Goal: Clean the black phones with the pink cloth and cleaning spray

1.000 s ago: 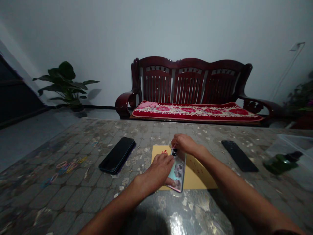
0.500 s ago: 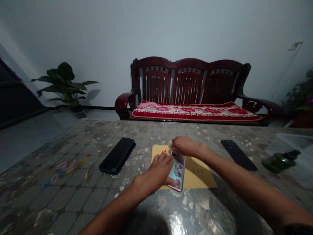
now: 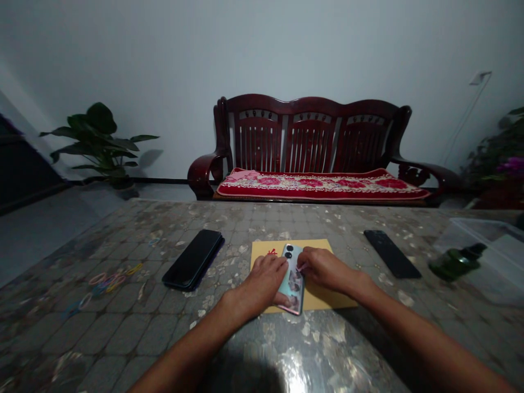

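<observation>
A pale green smartphone point(image 3: 294, 285) lies camera side up on a yellow envelope point(image 3: 327, 297) with red characters. Pictures show on the phone's back, and its two dark round lenses are at the far end. My left hand point(image 3: 264, 281) grips the phone along its left side, fingers over the edge and thumb on the near end. At the phone's right edge, below the lenses, my right hand point(image 3: 321, 266) has its fingers pinched together. A small pale pink bit shows at those fingertips, too small to name.
A black phone point(image 3: 193, 259) lies to the left, with several coloured hair ties point(image 3: 107, 283) farther left. Toward the right are another dark phone point(image 3: 392, 254), a green bottle point(image 3: 456, 263) and a clear plastic box point(image 3: 501, 273). Beyond the table point(image 3: 143, 327) stands a wooden bench point(image 3: 313, 142).
My right hand has moved from the phone's far end toward me and down its right edge, uncovering the lenses. My left hand still holds the phone. The view has shifted slightly.
</observation>
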A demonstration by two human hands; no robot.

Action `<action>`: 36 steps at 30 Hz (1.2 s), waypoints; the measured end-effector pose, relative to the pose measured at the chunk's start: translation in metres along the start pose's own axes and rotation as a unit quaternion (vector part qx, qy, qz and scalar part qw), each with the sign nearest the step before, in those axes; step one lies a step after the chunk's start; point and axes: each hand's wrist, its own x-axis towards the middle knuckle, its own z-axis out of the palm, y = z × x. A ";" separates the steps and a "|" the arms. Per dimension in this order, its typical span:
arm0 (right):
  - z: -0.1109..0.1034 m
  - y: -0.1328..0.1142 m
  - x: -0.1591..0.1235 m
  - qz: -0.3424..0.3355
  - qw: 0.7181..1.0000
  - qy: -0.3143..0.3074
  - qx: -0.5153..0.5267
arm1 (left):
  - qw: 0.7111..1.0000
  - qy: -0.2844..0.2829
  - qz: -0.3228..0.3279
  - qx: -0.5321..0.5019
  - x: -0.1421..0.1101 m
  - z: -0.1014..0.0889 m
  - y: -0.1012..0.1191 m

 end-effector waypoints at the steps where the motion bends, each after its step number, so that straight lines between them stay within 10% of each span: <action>1: 0.001 0.001 0.000 -0.004 1.000 0.005 0.005 | 1.000 -0.002 -0.001 -0.001 0.000 -0.001 0.000; 22: 0.021 -0.018 -0.006 0.073 0.993 0.094 0.002 | 1.000 0.020 0.016 -0.012 -0.002 -0.001 -0.002; 36: 0.028 -0.044 -0.021 -0.007 0.995 0.066 0.068 | 0.999 0.034 0.023 -0.008 -0.002 -0.001 -0.006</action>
